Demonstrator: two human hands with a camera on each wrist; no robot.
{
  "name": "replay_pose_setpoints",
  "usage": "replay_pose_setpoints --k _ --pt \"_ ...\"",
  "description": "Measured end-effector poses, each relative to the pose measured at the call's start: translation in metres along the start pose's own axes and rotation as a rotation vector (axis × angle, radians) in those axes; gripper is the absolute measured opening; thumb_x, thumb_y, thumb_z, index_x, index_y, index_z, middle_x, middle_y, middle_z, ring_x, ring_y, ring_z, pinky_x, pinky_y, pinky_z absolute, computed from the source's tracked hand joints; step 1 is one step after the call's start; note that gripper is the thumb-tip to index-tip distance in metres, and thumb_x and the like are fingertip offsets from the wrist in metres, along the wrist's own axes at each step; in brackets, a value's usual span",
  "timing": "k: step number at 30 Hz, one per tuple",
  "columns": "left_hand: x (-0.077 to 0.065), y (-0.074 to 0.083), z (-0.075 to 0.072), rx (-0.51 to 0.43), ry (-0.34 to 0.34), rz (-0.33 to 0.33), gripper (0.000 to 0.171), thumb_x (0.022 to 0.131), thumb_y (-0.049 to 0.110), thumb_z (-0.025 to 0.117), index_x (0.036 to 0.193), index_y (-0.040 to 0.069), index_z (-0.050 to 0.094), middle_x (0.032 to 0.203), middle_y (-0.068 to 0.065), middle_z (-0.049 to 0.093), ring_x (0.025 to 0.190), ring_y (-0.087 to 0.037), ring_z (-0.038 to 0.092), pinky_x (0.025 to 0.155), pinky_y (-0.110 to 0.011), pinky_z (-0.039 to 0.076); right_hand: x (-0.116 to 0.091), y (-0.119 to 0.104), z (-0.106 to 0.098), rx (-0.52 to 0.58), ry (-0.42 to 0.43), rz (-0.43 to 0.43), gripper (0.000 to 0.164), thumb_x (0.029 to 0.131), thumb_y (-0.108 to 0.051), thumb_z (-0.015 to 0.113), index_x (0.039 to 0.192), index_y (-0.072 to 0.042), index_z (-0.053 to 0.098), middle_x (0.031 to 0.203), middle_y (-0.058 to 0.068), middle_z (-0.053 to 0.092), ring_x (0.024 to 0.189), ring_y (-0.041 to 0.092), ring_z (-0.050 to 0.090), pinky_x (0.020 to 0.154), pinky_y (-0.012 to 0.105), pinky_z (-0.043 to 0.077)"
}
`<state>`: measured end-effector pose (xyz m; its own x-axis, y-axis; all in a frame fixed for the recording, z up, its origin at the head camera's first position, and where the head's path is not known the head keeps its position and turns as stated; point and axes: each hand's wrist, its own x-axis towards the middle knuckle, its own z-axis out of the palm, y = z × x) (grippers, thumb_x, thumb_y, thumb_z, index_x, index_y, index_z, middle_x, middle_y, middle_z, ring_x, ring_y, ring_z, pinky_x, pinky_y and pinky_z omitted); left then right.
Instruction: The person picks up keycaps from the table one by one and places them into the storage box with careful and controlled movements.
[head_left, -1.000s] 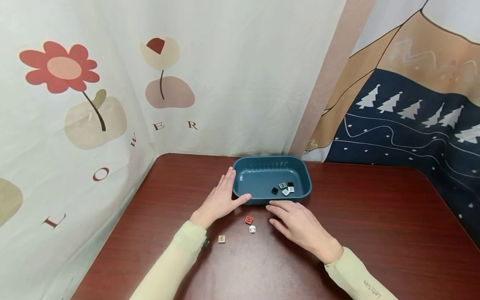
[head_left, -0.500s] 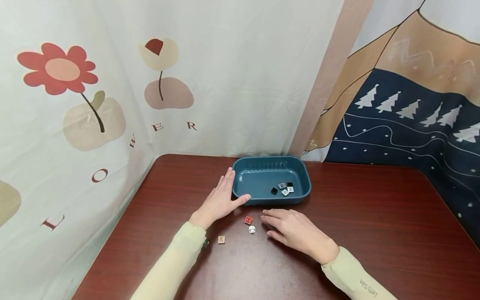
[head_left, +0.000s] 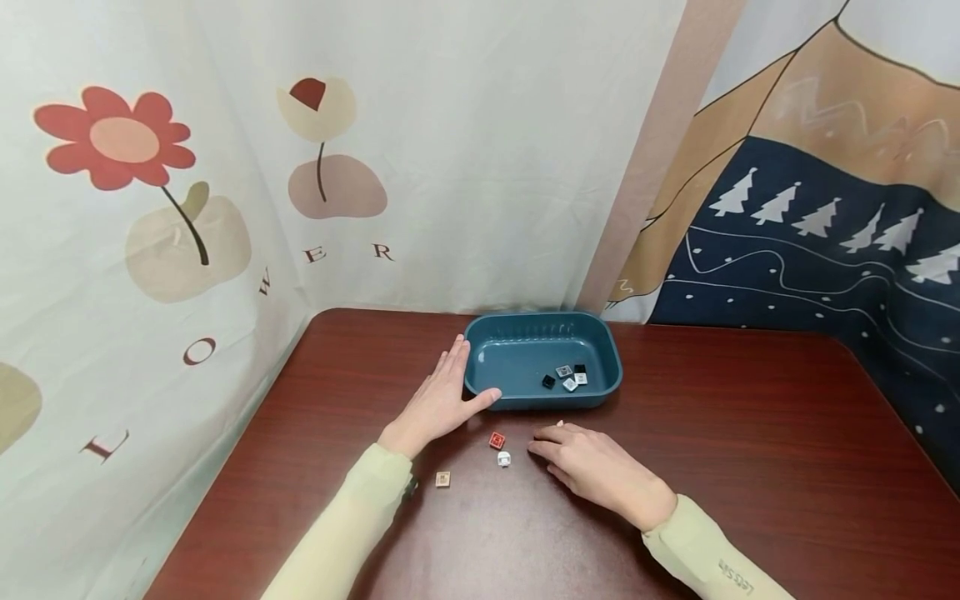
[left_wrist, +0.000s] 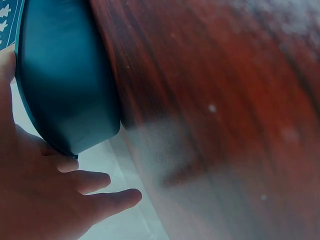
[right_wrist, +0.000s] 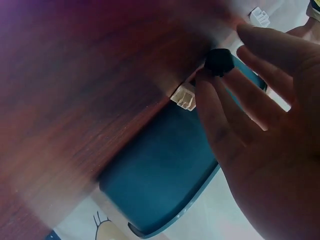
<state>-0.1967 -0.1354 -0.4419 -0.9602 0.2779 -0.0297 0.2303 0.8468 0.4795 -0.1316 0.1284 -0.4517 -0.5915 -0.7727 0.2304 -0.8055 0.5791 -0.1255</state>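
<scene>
My left hand [head_left: 438, 396] rests on the near left corner of the blue plastic box [head_left: 480, 392], fingers straight along its left rim and thumb on the front rim. In the left wrist view those fingers lie beside the box wall [left_wrist: 70, 75]. My right hand [head_left: 600, 471] is low over the table before the box. The right wrist view shows its fingertips at a black keycap [right_wrist: 218, 61], thumb apart from it. A beige keycap [right_wrist: 184, 96] lies beyond the fingers. Between the hands are a red keycap [head_left: 497, 440] and a white keycap [head_left: 504, 459].
A tan keycap [head_left: 443, 479] lies near the left wrist. Inside the box are several black, grey and white keycaps, among them a black keycap [head_left: 549, 382]. A printed curtain [head_left: 450, 167] stands behind the brown table [head_left: 750, 417].
My right hand has drawn back from the box's front edge and down to the table, and its fingers have bent a little. The left hand and the box have stayed put.
</scene>
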Motion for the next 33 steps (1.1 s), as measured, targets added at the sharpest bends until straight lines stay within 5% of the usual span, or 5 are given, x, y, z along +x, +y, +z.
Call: replay_pose_setpoints --k 15,26,33 --pt "0.001 -0.002 0.001 -0.009 0.005 0.002 0.109 0.08 0.082 0.042 0.157 0.013 0.005 0.162 0.002 -0.002 0.147 -0.029 0.007 0.112 -0.055 0.02 -0.003 -0.002 0.001 -0.035 0.033 0.034 0.007 0.085 -0.008 0.073 0.086 -0.015 0.071 0.081 -0.004 0.052 0.072 0.011 0.054 0.066 0.028 0.051" --pt "0.002 -0.002 0.001 -0.003 0.008 0.008 0.109 0.08 0.082 0.042 0.157 0.013 0.005 0.162 0.001 -0.001 0.147 -0.029 0.008 0.112 -0.055 0.021 -0.006 -0.003 -0.004 -0.038 0.039 0.04 0.008 0.086 -0.006 0.071 0.086 -0.014 0.072 0.08 -0.005 0.05 0.071 0.011 0.052 0.066 0.026 0.05" --pt "0.001 -0.003 0.001 -0.005 0.001 0.013 0.109 0.081 0.082 0.042 0.157 0.013 0.004 0.162 0.001 -0.002 0.147 -0.03 0.008 0.111 -0.055 0.021 -0.009 -0.001 -0.016 0.008 0.076 0.067 0.016 0.085 -0.006 0.073 0.097 -0.015 0.075 0.094 -0.006 0.056 0.083 0.008 0.054 0.074 0.024 0.051"
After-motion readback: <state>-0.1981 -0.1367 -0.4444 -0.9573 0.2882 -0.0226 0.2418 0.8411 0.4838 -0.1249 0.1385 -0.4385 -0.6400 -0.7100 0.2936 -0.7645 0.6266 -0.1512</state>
